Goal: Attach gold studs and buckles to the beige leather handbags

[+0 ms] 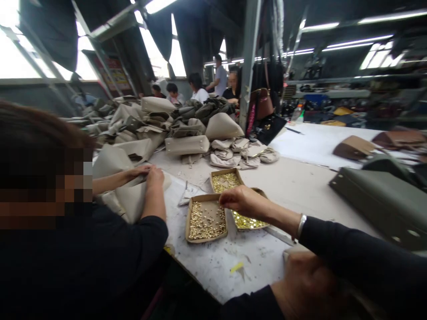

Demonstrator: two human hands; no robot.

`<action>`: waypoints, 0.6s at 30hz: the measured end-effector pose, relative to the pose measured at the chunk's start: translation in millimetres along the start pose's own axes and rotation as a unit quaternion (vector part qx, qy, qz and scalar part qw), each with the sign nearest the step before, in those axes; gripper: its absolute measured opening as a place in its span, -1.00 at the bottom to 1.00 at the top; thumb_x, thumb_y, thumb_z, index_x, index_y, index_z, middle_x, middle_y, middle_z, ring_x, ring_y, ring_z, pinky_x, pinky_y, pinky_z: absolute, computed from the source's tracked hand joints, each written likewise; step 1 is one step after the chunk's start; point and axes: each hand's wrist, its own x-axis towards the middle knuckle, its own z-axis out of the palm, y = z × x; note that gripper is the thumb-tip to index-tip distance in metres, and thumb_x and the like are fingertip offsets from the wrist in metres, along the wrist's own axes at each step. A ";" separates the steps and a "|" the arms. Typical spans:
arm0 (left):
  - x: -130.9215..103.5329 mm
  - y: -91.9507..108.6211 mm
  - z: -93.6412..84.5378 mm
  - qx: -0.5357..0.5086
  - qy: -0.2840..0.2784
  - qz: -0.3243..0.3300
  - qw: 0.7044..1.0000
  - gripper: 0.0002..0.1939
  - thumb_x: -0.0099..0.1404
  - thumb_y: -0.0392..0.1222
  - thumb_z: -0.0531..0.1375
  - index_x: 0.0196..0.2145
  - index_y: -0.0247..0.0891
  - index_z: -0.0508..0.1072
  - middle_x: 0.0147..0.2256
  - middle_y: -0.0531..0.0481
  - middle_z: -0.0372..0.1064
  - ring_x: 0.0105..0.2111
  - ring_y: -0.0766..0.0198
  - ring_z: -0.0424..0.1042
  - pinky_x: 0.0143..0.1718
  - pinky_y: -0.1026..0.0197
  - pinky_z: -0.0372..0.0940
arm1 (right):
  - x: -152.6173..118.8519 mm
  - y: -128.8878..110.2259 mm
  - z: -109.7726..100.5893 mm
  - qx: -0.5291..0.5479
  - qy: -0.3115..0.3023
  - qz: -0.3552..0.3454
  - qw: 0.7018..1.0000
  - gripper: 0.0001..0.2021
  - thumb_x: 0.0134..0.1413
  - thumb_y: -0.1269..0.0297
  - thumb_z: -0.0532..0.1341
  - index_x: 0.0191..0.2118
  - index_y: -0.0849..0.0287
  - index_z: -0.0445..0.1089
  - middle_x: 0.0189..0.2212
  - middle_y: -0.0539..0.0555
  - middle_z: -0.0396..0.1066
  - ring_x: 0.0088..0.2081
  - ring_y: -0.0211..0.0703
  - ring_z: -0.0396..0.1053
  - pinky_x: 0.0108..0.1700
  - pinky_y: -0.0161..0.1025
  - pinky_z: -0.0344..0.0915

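Room: workshop with bright roof windows, dark hanging cloths and long shelves at the far right; several people sit at the far end.
Surface: long white worktable [300, 182], scratched and stained, with a small yellow scrap [236, 267] near its front edge.
Right hand: the right hand [242, 201] reaches in from the right with a dark sleeve and a silver bracelet [301, 224] at the wrist; it hovers over the trays, fingers curled close together — whether they pinch a piece I cannot tell.
Left hand: the left hand [308, 284] lies low at the front edge, blurred; its fingers are not shown clearly, so their state I cannot tell.
Trays: three shallow cardboard trays of small gold metal pieces — the front tray [206, 219] just left of the right hand, the rear tray [226, 179] behind it, the third tray [248, 221] partly under the wrist.
Co-worker: a person in dark clothes at the left presses both hands [148, 172] on a beige leather bag piece [130, 200].
Behind: pile of beige and olive bag parts [187, 126].
Right side: flat olive-green bag body [383, 202], well apart from the trays.
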 end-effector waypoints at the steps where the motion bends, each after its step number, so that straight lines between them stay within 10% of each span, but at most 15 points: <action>1: -8.3 13.8 28.9 -0.036 0.006 0.031 0.999 -0.75 0.51 -0.06 0.15 -0.24 -0.25 0.51 -0.28 -0.06 0.50 -0.34 0.27 0.50 -0.29 0.23 0.47 | -9.3 3.0 -15.3 0.036 0.008 0.008 0.999 -0.86 0.23 0.52 0.27 -0.19 0.21 0.56 -0.32 0.01 0.57 -0.27 -0.22 0.47 -0.18 -0.32 0.30; 6: -38.8 33.3 96.0 -0.147 0.055 0.072 0.985 -0.86 0.34 -0.39 0.15 -0.18 -0.26 0.46 -0.33 -0.10 0.52 -0.34 0.18 0.52 -0.31 0.17 0.47 | -81.5 31.1 -73.7 0.182 0.074 0.084 0.977 -0.96 0.17 0.40 0.33 -0.25 0.24 0.52 -0.38 -0.03 0.52 -0.33 -0.25 0.44 -0.20 -0.30 0.38; 13: -31.9 20.6 82.8 -0.149 0.080 0.094 0.981 -0.66 0.26 -0.52 0.17 -0.07 -0.22 0.42 -0.20 -0.10 0.50 -0.23 0.20 0.55 -0.23 0.19 0.52 | -206.7 47.2 -67.4 0.356 0.115 0.179 0.910 -0.74 0.09 0.13 0.41 -0.24 0.26 0.54 -0.39 0.04 0.53 -0.34 -0.21 0.43 -0.20 -0.25 0.38; 18: -30.7 26.7 81.1 -0.142 0.083 0.083 0.983 -0.75 0.28 -0.48 0.20 -0.12 -0.25 0.45 -0.21 -0.09 0.44 -0.23 0.22 0.51 -0.21 0.22 0.51 | -246.4 44.9 -47.8 0.338 0.111 0.206 0.911 -0.79 0.13 0.15 0.38 -0.28 0.22 0.56 -0.39 0.02 0.52 -0.32 -0.20 0.42 -0.16 -0.25 0.36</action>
